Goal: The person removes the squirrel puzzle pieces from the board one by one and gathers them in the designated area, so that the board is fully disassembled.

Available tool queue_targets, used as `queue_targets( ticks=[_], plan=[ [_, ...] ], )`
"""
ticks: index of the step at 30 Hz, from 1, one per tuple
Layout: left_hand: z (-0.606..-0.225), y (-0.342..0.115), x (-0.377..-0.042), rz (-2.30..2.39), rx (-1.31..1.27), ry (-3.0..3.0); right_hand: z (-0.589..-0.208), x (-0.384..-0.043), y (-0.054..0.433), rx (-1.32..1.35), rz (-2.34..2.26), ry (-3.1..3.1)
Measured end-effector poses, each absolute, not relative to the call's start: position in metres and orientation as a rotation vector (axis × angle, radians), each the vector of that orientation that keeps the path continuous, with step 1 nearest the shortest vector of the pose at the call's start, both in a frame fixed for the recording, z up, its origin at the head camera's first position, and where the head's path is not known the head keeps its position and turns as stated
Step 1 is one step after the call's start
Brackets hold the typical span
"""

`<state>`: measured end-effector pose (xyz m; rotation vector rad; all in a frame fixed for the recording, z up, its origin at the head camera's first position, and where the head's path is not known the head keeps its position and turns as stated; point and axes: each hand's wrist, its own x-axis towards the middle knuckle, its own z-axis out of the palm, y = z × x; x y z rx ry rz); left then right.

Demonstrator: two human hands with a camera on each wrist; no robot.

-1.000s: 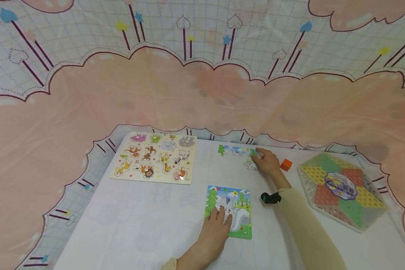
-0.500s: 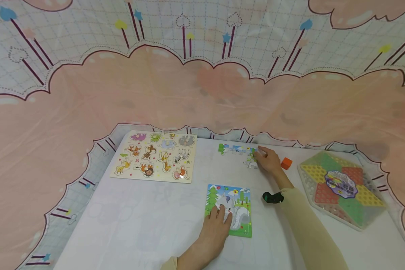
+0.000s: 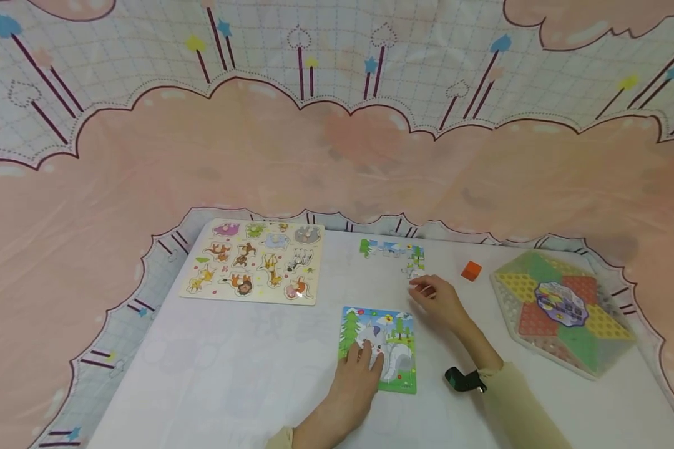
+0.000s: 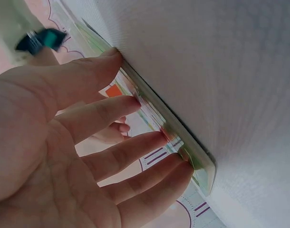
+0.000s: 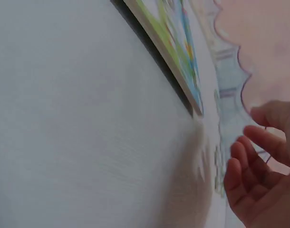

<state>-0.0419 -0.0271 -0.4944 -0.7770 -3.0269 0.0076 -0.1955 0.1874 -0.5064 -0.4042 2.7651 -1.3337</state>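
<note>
A square jigsaw board point(image 3: 402, 340) with a bushy-tailed grey-and-white animal lies on the table. My left hand point(image 3: 355, 385) rests on its lower left, fingers spread; in the left wrist view the fingertips point(image 4: 157, 138) touch the picture and the thumb lies at the board's edge. Behind it, loose jigsaw pieces point(image 3: 393, 248) form a row that bends toward me on the right. My right hand point(image 3: 440, 304) hovers just on the near side of the lowest of these pieces. Its fingers point(image 5: 252, 166) are loosely bent, and nothing shows between them.
A wooden animal puzzle board point(image 3: 272, 298) lies at the back left. To the right are an orange cube point(image 3: 471, 270) and a hexagonal game box point(image 3: 561, 312) with a coloured star. A patterned cloth point(image 3: 337, 156) hangs behind the table.
My right hand has drawn back toward me from the right end of the piece row, uncovering the pieces there. My left hand stays on the jigsaw board.
</note>
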Motion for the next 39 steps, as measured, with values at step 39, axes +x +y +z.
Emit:
queue_targets(
  ticks=[39],
  plan=[
    [-0.493, -0.026, -0.042, 0.028, -0.760, -3.032, -0.508, -0.102, 0.176, -0.680, -1.033, 2.689]
  ],
)
